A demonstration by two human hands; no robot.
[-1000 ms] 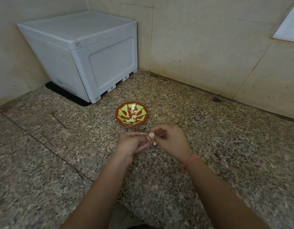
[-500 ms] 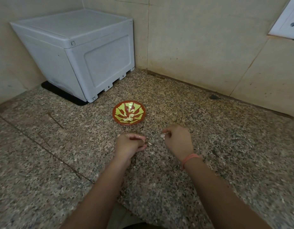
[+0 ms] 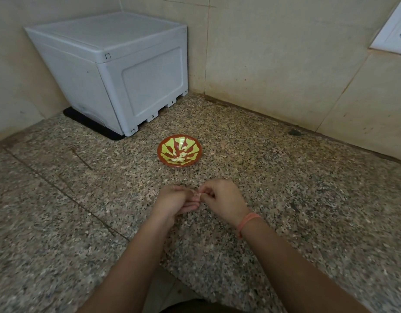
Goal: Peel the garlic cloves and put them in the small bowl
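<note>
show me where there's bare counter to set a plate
Free: counter left of the small bowl, before the white box; also right of it, to the wall. Crowded: where left hand and right hand pinch the garlic clove.

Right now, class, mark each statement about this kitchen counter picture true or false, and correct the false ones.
1. Pale peeled cloves lie in the small bowl. True.
2. The small bowl stands between the two hands. False: it stands beyond the left hand and the right hand, apart from both.
3. Both hands pinch one garlic clove between them. True.
4. The orange wristband is on the left wrist. False: it is on the right wrist.
5. The white box stands in the wall corner. True.
</note>
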